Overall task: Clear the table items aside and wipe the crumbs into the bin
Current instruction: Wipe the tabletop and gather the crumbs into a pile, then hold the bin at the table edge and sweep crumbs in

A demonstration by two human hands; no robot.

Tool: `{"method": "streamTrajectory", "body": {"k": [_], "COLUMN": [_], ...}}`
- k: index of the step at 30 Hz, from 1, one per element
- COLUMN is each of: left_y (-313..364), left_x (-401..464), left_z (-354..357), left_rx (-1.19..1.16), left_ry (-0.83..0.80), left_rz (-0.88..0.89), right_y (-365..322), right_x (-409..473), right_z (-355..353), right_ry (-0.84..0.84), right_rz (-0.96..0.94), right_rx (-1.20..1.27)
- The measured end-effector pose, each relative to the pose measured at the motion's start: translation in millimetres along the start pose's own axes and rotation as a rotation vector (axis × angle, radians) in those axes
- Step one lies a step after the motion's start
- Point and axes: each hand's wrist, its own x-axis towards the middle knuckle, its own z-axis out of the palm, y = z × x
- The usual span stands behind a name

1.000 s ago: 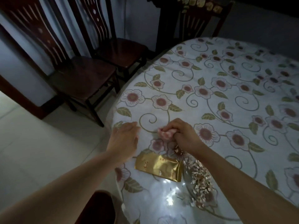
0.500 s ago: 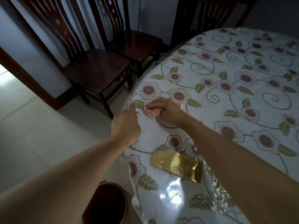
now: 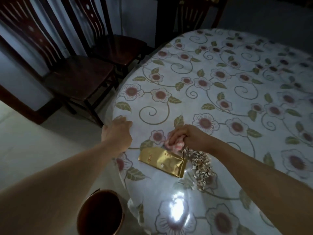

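1. Crumbs (image 3: 200,168) — a pale heap on the table (image 3: 237,92), just right of a gold packet (image 3: 163,161).
2. Pink cloth (image 3: 175,144) bunched in the right hand (image 3: 189,137), fingers curled tight around it, touching the heap's far end.
3. Left hand (image 3: 118,133) at the table's edge, fingers loosely curled, gripping nothing visible.
4. Brown bin (image 3: 101,212) on the floor below the edge — near the left forearm.
5. Dark wooden chairs (image 3: 76,72) beyond, apart from the table.

The right hand (image 3: 191,138), gripping the pink cloth (image 3: 176,145), has moved from beside the left hand (image 3: 118,131) back to the crumb pile (image 3: 199,165).
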Motion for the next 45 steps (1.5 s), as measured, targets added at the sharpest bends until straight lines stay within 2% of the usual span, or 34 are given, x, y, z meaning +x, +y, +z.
{"method": "streamTrajectory", "body": {"k": [3,5,7,11,14,16,20,24,28,32,38,45], "left_y": [17,32,47,70,75,74,64,48,25,-7,-81,-144], "left_x": [-16,-26,-34,-45,-54,-61,-75,-95,-119,-136,-151,-159], "left_z": [-3,-4,-4,-1,-1,1,-1,-11,-25,-33,-36,-28], "left_rx": [-0.042,-0.061,-0.095,-0.156,-0.134,-0.131,-0.125,-0.176,-0.201,-0.205,-0.207,-0.254], "left_ry": [0.002,-0.007,-0.02,0.005,0.006,-0.006,-0.019,-0.015,-0.017,-0.027,-0.011,-0.049], "left_rz": [0.066,0.106,0.15,0.228,0.264,0.286,0.31,0.353,0.402,0.429,0.367,0.256], "right_y": [-13,-20,-20,0,9,10,-11,-47,-93,-124,-175,-215], "right_x": [-29,-46,-60,-86,-106,-116,-129,-137,-140,-139,-124,-86], "right_z": [-19,-29,-30,-29,-18,-8,6,19,47,77,139,205], "right_ry": [0.232,0.304,0.342,0.583,0.645,0.649,0.642,0.77,0.703,0.752,0.725,0.563], "right_rz": [-0.012,0.042,0.116,0.355,0.557,0.616,0.639,0.658,0.679,0.666,0.628,0.584], "right_rx": [0.125,0.122,0.096,0.135,0.115,0.163,0.227,0.085,-0.013,0.019,0.075,0.027]}}
